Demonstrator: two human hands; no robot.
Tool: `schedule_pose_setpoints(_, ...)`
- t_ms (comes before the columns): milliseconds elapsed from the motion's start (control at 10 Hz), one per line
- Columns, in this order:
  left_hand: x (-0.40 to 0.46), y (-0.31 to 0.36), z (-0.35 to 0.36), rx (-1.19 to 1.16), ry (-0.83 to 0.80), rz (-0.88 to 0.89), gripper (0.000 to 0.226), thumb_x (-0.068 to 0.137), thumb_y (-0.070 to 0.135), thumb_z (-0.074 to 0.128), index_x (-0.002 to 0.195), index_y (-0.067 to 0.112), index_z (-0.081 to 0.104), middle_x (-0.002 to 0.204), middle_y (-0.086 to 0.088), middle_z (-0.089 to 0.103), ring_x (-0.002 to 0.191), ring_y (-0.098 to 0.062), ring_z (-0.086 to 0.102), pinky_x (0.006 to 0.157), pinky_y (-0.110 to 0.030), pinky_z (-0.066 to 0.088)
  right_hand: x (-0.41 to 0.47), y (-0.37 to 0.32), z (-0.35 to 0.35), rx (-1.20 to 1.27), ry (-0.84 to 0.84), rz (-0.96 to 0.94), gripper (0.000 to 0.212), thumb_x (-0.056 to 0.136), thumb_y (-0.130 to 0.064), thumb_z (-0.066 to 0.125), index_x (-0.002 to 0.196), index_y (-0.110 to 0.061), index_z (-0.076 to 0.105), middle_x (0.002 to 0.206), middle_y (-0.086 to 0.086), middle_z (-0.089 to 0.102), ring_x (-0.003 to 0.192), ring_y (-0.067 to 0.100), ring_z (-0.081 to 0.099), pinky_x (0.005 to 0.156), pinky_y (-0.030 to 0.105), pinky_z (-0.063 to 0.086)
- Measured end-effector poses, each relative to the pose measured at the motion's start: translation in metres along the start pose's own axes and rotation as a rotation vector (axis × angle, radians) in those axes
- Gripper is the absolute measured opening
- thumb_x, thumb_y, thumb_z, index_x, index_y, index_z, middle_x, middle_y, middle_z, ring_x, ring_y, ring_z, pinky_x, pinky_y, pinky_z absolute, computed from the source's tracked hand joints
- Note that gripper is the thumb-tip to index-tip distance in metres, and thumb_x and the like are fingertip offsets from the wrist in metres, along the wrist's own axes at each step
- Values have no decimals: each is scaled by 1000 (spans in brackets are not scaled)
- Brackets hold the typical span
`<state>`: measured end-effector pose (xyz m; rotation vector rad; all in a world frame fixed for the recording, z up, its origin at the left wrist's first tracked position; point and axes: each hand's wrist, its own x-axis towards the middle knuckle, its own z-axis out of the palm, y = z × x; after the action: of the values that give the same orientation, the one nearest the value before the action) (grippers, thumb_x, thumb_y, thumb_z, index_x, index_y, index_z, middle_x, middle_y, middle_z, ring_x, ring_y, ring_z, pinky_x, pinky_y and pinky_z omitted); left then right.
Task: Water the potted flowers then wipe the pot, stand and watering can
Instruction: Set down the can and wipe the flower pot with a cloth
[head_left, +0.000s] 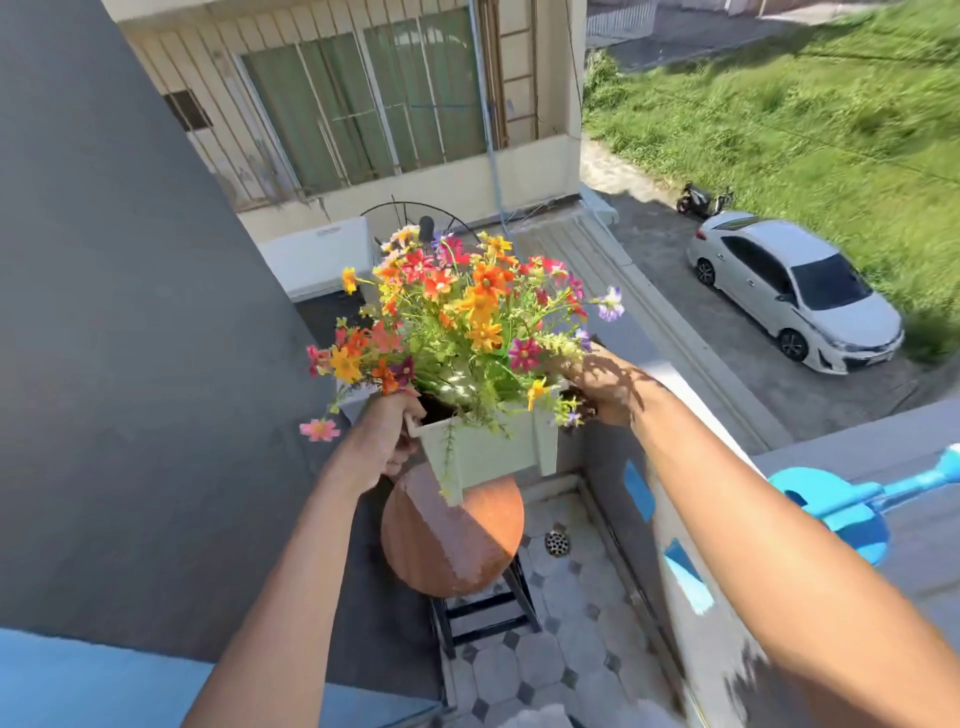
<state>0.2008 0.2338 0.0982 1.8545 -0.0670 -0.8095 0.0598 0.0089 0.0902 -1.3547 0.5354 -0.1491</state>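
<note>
A white square pot full of orange, red and purple flowers hangs above a round brown stand. My left hand grips the pot's left rim. My right hand holds its right rim, partly hidden by leaves. The pot's underside is clear of the stand top. A blue watering can rests on the grey ledge at the right, spout pointing right.
A dark grey wall rises at the left. The white balcony parapet runs along the right, with the street and a white car far below. Tiled floor with a drain lies under the stand.
</note>
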Motion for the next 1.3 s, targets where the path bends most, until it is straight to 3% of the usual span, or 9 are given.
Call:
schedule_pose_setpoints(100,4,-6,-3,54,-5,21,20,87,13,45,71,25,41,55,2,30,28,-6,21,36,-8,12,-5,21,-19,-33,212,87,21,100,-5,40,102,-19,56,37,-26,56,37,-11,55,40,5,42)
schedule_pose_setpoints(200,7,-7,0,150,22,36,11,89,21,43,81,23,50,58,1,35,38,-12,30,41,-17,17,-15,22,-10,-20,230,65,32,99,-5,42,127,7,53,65,14,69,46,-1,54,49,16,42)
schedule_pose_setpoints(300,19,-15,3,175,47,35,21,87,32,40,89,22,58,70,-9,47,40,-17,35,41,-20,24,2,22,12,-71,280,99,22,92,-9,52,73,-19,53,61,3,45,47,10,40,35,16,31)
schedule_pose_setpoints(400,27,-25,10,81,220,58,34,85,37,38,85,16,65,68,-18,56,43,-25,47,41,-24,35,19,24,28,-140,372,103,34,91,-10,57,68,-24,37,58,-1,23,48,13,22,40,14,20)
schedule_pose_setpoints(500,23,-41,28,181,376,113,44,82,32,38,85,-1,66,90,-28,69,88,-41,64,79,-48,54,17,30,32,-2,482,177,32,92,-6,56,71,-23,37,66,-6,37,62,15,41,50,22,41)
schedule_pose_setpoints(600,2,-56,58,267,216,62,50,87,44,39,85,6,71,96,-26,72,83,-37,63,82,-41,53,23,42,39,-26,605,117,40,87,-3,58,57,-19,37,58,-4,36,54,15,32,48,22,28)
schedule_pose_setpoints(1000,-22,-33,91,12,21,-116,31,104,37,31,93,17,53,67,-6,48,52,-17,32,48,-25,26,-2,50,76,-170,519,-203,29,62,-24,67,53,-18,41,51,-10,38,55,9,33,55,28,33)
schedule_pose_setpoints(1200,-17,-35,75,-154,-20,-116,28,104,30,35,95,16,57,74,-10,61,40,-11,35,35,-20,23,-16,53,77,-213,306,-321,15,83,-19,73,95,-13,64,75,-15,63,63,-13,56,63,7,43)
schedule_pose_setpoints(1300,-18,-31,66,-203,-20,-94,26,105,29,33,97,18,56,70,-8,55,49,-13,34,34,-19,25,-21,52,71,-250,273,-334,39,86,-12,66,124,-3,60,108,15,70,94,17,66,76,22,52)
